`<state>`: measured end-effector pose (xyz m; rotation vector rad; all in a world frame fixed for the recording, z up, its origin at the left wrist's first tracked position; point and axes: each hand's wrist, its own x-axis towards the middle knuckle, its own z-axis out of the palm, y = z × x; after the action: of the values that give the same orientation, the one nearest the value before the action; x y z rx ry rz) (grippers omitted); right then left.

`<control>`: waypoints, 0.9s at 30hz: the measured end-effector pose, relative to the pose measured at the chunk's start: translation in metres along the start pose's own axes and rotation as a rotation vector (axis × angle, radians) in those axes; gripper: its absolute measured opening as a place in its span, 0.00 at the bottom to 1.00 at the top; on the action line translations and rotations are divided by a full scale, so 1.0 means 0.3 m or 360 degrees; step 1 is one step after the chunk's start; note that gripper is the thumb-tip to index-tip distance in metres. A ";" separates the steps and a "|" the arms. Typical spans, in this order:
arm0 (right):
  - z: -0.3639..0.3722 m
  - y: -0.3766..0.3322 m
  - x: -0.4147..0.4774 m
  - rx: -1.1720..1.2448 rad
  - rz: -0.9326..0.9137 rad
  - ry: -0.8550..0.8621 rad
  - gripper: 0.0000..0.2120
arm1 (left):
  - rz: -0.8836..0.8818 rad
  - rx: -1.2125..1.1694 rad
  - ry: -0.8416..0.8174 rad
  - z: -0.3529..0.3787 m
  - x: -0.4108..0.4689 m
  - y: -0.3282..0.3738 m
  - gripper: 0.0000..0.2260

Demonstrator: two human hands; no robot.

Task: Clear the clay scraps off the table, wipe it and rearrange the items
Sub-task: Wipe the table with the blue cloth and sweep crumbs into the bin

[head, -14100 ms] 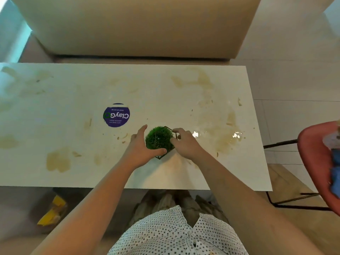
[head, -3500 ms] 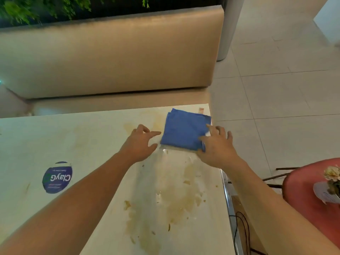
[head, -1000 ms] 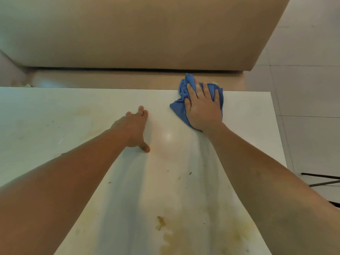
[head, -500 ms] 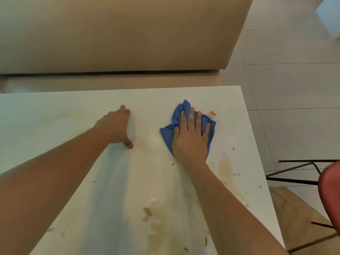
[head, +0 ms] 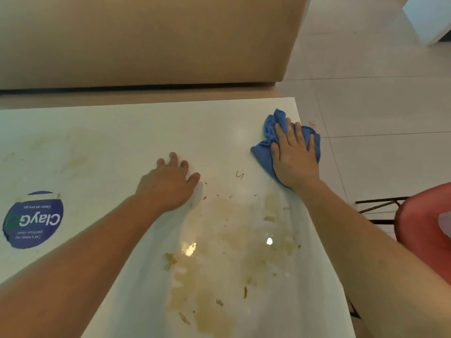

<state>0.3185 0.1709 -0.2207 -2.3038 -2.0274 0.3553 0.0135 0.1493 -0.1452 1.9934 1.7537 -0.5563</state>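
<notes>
A crumpled blue cloth (head: 267, 132) lies at the right edge of the white table (head: 122, 132), near its far corner. My right hand (head: 294, 157) presses flat on the cloth with straight fingers. My left hand (head: 170, 184) rests palm-down on the table's middle, holding nothing. Brown clay smears and small scraps (head: 219, 264) cover the near right part of the table. A few thin scraps (head: 239, 175) lie between my hands.
A round blue ClayG sticker (head: 33, 219) sits at the table's left. A beige bench seat (head: 146, 40) runs behind the table. A red chair (head: 424, 223) stands at the right on the tiled floor (head: 378, 106).
My right hand has slid the cloth rightward to the table's right edge. My left hand stays pressed on the table. The view has shifted, bringing the sticker into sight.
</notes>
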 end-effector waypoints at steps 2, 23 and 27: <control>0.028 -0.068 -0.138 0.0017 0.0111 0.0096 0.28 | -0.0005 0.0005 0.0005 0.001 -0.001 0.007 0.29; 0.065 -0.153 -0.207 0.0482 -0.0340 0.0056 0.26 | 0.0047 0.0113 -0.0094 -0.014 0.045 -0.002 0.25; 0.104 -0.388 -0.227 0.0594 -0.0570 -0.0011 0.24 | 0.0044 0.0101 -0.0067 -0.030 0.052 -0.015 0.23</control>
<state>0.1912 0.1164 -0.2197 -1.6924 -2.1046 0.6495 0.0110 0.1677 -0.1468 2.0304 1.7004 -0.6476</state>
